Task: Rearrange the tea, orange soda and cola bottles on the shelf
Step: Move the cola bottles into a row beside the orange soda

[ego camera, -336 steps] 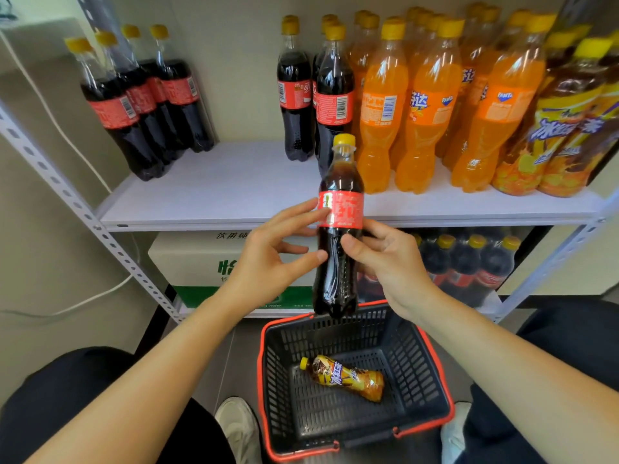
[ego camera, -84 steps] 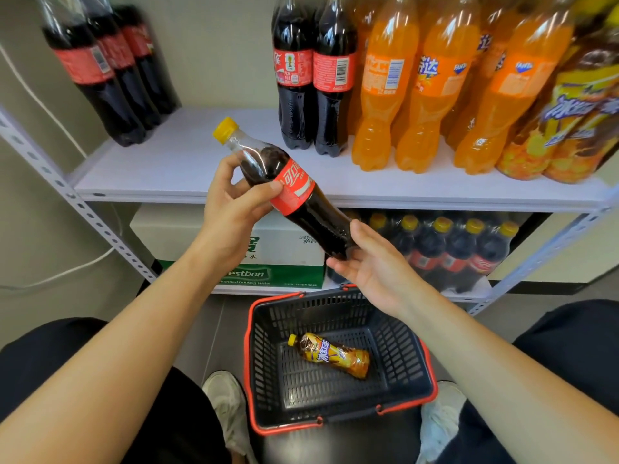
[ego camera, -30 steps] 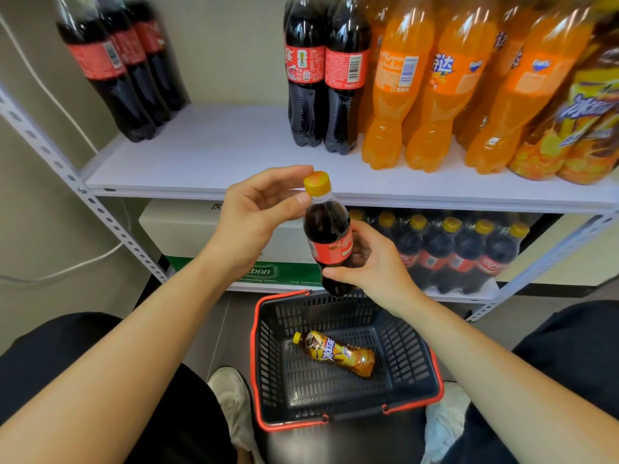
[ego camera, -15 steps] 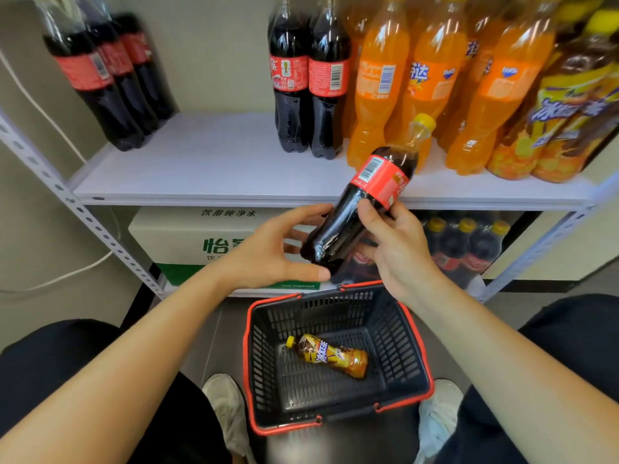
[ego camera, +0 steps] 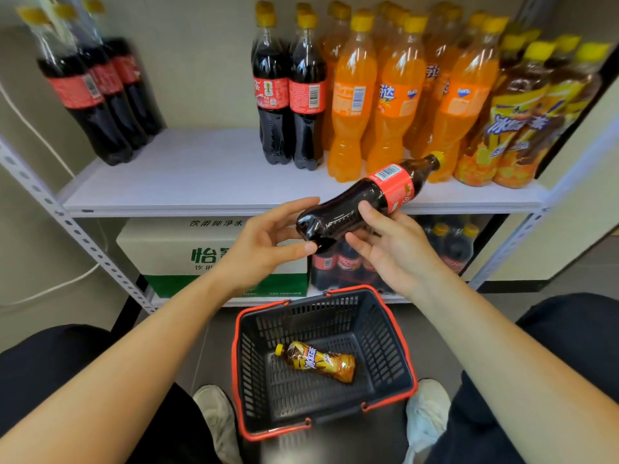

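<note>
One cola bottle [ego camera: 365,202] lies tilted in my right hand [ego camera: 390,252], my left hand [ego camera: 264,246] pinching its base; the tea bottle [ego camera: 316,360] waits in the basket [ego camera: 392,333], neither shelved yet.

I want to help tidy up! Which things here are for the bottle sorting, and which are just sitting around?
For the job:
- dark cola bottle with red label, held in both hands
- orange soda bottles
- yellow-labelled tea bottles
- white shelf

Just around:
- white and green cardboard box
- white cable
</note>
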`<action>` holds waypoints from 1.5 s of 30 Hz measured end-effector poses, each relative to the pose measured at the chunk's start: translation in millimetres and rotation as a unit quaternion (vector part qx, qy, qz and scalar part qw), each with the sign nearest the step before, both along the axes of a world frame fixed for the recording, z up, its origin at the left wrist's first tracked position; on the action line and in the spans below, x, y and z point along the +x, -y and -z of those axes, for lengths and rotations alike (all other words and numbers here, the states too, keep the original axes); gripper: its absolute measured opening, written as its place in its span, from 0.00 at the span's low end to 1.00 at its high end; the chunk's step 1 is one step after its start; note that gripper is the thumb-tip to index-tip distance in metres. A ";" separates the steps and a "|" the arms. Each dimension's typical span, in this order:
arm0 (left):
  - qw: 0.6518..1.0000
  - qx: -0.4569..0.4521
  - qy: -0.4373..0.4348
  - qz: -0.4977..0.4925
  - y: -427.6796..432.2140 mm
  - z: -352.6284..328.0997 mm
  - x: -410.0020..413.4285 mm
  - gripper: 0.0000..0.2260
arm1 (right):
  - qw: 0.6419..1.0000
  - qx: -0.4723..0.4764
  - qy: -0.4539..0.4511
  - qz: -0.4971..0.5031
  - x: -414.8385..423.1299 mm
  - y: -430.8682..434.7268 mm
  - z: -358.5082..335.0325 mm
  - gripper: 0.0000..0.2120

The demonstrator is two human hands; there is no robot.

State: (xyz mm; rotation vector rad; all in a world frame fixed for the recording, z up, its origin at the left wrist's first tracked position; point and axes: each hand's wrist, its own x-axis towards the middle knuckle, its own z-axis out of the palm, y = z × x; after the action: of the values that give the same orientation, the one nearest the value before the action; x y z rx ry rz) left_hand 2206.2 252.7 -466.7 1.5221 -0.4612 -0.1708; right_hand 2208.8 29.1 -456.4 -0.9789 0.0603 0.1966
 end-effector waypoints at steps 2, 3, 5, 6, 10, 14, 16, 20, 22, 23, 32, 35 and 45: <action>0.998 -0.054 -0.028 0.006 2.9 1.7 0.4 0.29 | 0.999 0.034 -0.007 0.007 -2.0 0.1 -1.7 0.14; 0.995 -0.086 -0.047 0.012 4.7 3.3 0.7 0.28 | 0.999 0.044 -0.011 0.011 -3.1 0.0 -2.3 0.14; 0.985 -0.147 -0.087 0.030 8.0 6.4 1.6 0.26 | 0.998 0.058 -0.024 0.021 -5.2 -1.1 -3.3 0.16; 0.978 -0.175 -0.105 0.041 9.0 7.7 2.1 0.25 | 0.997 0.063 -0.031 0.026 -6.0 -1.8 -3.9 0.17; 0.958 -0.241 -0.150 0.042 10.9 8.7 3.7 0.20 | 0.994 0.083 -0.056 0.030 -7.4 -4.7 -4.6 0.20; 0.951 -0.255 -0.175 -0.004 16.4 8.7 3.3 0.16 | 0.994 0.083 -0.064 0.018 -8.4 -7.3 -3.0 0.15; 0.954 -0.246 -0.170 -0.008 17.1 8.8 2.5 0.16 | 0.994 0.083 -0.065 0.018 -8.0 -8.7 -1.8 0.17; 0.971 -0.203 -0.128 0.000 13.0 10.5 3.3 0.17 | 0.995 0.075 -0.063 0.026 -5.1 -7.8 1.6 0.23; 0.978 -0.175 -0.113 0.005 8.7 11.0 4.5 0.20 | 0.997 0.056 -0.047 0.032 -3.1 -6.8 3.8 0.23; 0.981 -0.159 -0.108 0.005 6.6 10.6 4.9 0.21 | 0.998 0.044 -0.035 0.033 -2.0 -6.3 5.1 0.22; 0.998 0.014 -0.062 -0.017 -5.3 3.6 3.6 0.23 | 0.993 -0.085 0.082 0.022 2.8 -8.4 1.2 0.23; 0.996 0.069 -0.021 -0.050 -0.3 2.5 2.5 0.23 | 0.982 -0.141 0.122 0.028 5.6 -14.3 -1.9 0.25; 0.990 0.113 0.045 -0.065 -0.8 2.4 17.5 0.23 | 0.932 -0.276 0.233 0.041 15.6 -31.9 -3.3 0.28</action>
State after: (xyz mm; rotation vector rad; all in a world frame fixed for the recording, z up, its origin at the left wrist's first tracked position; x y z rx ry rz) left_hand 2223.7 253.5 -469.0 1.7831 -0.4239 -0.0545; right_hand 2224.4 61.1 -453.0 -1.5608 -0.2939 -0.1453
